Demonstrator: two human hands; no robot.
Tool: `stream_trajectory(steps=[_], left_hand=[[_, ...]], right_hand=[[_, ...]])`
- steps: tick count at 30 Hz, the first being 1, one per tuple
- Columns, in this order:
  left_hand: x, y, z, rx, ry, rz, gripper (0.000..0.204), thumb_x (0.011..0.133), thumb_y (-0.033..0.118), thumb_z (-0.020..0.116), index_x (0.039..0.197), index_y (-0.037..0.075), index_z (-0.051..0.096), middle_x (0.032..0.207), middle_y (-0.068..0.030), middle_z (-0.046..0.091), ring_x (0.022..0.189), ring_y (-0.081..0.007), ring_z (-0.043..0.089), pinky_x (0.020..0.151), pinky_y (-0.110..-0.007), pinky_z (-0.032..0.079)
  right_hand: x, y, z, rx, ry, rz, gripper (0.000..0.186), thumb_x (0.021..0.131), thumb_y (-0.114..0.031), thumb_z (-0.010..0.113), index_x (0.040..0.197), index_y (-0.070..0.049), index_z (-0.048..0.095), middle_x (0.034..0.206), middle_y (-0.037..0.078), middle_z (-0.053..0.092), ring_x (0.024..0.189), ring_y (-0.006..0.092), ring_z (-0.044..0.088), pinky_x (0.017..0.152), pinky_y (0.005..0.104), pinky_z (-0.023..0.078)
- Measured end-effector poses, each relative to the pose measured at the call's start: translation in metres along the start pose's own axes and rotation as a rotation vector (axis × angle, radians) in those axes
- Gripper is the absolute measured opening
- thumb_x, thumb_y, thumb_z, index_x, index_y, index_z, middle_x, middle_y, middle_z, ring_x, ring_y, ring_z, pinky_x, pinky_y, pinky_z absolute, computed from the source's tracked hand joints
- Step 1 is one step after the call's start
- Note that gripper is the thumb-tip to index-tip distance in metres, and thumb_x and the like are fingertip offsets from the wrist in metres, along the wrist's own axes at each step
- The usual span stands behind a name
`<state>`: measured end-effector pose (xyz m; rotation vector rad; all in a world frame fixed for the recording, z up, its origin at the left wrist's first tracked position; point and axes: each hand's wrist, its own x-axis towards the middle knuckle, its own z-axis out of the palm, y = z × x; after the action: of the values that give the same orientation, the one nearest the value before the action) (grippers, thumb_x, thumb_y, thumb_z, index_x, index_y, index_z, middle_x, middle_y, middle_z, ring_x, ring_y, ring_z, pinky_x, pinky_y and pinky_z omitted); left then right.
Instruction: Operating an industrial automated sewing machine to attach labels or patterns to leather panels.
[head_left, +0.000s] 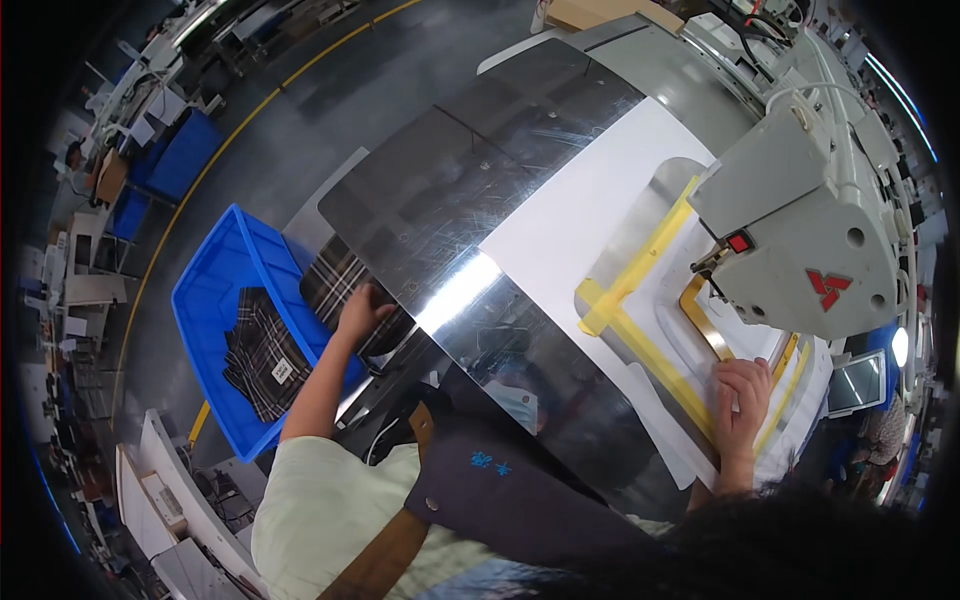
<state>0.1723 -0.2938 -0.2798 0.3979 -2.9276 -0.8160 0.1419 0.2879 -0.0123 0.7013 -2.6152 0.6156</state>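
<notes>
On the left, my left hand (362,314) is on a dark plaid fabric piece (335,280) at the metal table's edge. The fingers bend over the cloth and seem to grip it; their tips are partly hidden. My right hand (742,398) rests with loosely bent fingers and the thumb apart on a flat template (650,362) edged with yellow tape, beside a brass-coloured strip (706,322). I see nothing held in it. A large pale sewing machine head (800,220) stands over the template, just beyond my right hand.
A blue plastic bin (245,415) at the left holds folded plaid fabric (262,355) with a white label. The shiny metal table (420,190) spans the middle, with a white sheet (575,215) on it. A screen (857,383) stands at the right.
</notes>
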Motion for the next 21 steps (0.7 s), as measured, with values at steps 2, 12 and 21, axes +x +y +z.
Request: stream_trajectory(steps=[2,12,21], left_hand=[[-0.005,0.004,0.014,0.015,0.012,0.058,0.038,0.071,0.027,0.080,0.094,0.005,0.060,0.089,-0.0130,0.058,0.084,-0.0306,0.061,0.072,-0.040,0.048],[-0.005,0.012,0.018,0.056,0.049,0.038,0.023,0.076,0.027,0.075,0.080,0.007,0.064,0.082,-0.0118,0.058,0.077,-0.0321,0.061,0.067,-0.041,0.048],[-0.001,0.025,0.008,0.135,-0.087,0.054,0.022,0.080,0.030,0.070,0.085,0.009,0.067,0.088,-0.0115,0.061,0.083,-0.0320,0.062,0.070,-0.041,0.048]], right_hand=[[-0.001,0.000,0.001,-0.013,-0.002,0.002,0.004,0.080,-0.007,0.060,0.083,-0.004,0.060,0.092,0.009,0.066,0.093,0.0273,0.060,0.097,0.0469,0.038],[-0.001,0.001,0.002,-0.023,0.009,-0.052,0.009,0.075,-0.002,0.063,0.083,-0.004,0.061,0.091,0.009,0.066,0.092,0.0287,0.060,0.092,0.0462,0.041],[-0.002,0.001,0.001,0.002,0.006,-0.047,0.012,0.072,-0.001,0.068,0.082,-0.002,0.061,0.091,0.010,0.065,0.092,0.0291,0.061,0.089,0.0445,0.044]])
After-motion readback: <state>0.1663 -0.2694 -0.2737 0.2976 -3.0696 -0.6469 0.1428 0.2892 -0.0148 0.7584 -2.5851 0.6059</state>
